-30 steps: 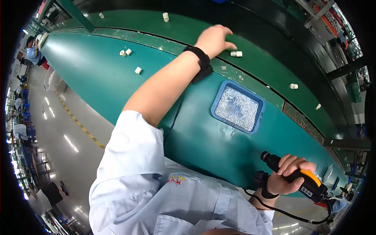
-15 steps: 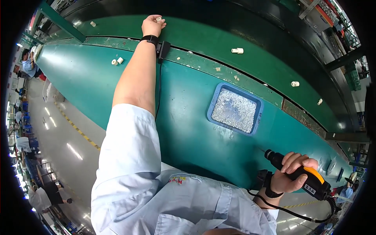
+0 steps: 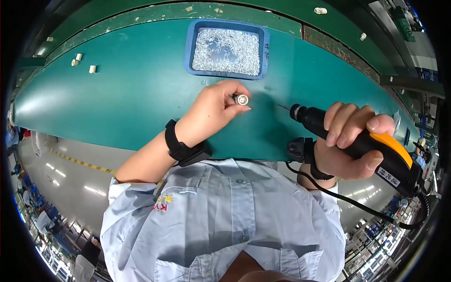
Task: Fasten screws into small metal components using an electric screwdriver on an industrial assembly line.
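My left hand [image 3: 210,110] pinches a small white cylindrical plastic part [image 3: 242,100] between thumb and fingers, its round end facing up. It hovers over the green table, just in front of a blue tray [image 3: 189,55] of small silver screws [image 3: 248,55]. Wrapped in my right hand [image 3: 350,134] is a black and orange electric screwdriver [image 3: 311,117]. Its thin bit points left toward the white part, with a gap between them. Several details inside the part's end are too small to make out.
Three loose white parts, one of them a cylinder [image 3: 92,69], stand at the table's left. Beyond the table's raised ledge [image 3: 155,14] lies a green belt with more white parts [image 3: 320,10]. The screwdriver's black cable [image 3: 347,201] loops below my right wrist.
My left hand has come back from the far belt to in front of the tray, holding a white part. The screwdriver has shifted slightly, its bit now near that part. My view has shifted right.
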A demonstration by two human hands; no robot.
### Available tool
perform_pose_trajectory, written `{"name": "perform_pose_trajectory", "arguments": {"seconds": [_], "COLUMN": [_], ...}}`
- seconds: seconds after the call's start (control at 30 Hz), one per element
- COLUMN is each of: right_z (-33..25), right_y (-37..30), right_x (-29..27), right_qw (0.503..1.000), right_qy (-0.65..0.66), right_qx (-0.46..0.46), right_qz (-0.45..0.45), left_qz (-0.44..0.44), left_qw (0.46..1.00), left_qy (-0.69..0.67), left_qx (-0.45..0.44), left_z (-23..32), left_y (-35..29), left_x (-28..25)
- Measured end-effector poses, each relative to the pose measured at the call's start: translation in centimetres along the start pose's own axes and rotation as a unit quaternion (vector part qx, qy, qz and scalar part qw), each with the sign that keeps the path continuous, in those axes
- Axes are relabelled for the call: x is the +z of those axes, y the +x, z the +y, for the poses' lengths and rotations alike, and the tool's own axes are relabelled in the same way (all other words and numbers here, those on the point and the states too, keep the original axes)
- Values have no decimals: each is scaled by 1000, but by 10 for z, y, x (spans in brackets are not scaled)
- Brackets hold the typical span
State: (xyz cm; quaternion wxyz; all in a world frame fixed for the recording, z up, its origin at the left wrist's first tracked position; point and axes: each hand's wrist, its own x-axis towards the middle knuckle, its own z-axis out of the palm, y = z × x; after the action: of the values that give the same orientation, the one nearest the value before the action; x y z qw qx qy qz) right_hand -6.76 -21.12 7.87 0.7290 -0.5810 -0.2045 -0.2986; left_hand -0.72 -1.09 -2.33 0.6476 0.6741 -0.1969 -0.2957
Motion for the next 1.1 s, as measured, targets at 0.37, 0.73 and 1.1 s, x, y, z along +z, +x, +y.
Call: {"name": "perform_pose_trajectory", "arguments": {"seconds": [0.37,0.73,1.1], "right_z": [-9,-20,-15], "right_y": [-15,-16,-13], "right_x": [-7,-3,-2], "right_qw": [1000,999,990], "right_qy": [8,-8,-54], "right_qx": [-1,30,81], "right_qz": [-9,11,99], "left_qz": [21,-74,37], "left_qw": [983,901,928], "left_qy": [181,357,325], "left_qx": [27,236,179], "left_z": [26,28,38], "left_y": [-10,93,79], "left_x": [-1,-46,-49]}}
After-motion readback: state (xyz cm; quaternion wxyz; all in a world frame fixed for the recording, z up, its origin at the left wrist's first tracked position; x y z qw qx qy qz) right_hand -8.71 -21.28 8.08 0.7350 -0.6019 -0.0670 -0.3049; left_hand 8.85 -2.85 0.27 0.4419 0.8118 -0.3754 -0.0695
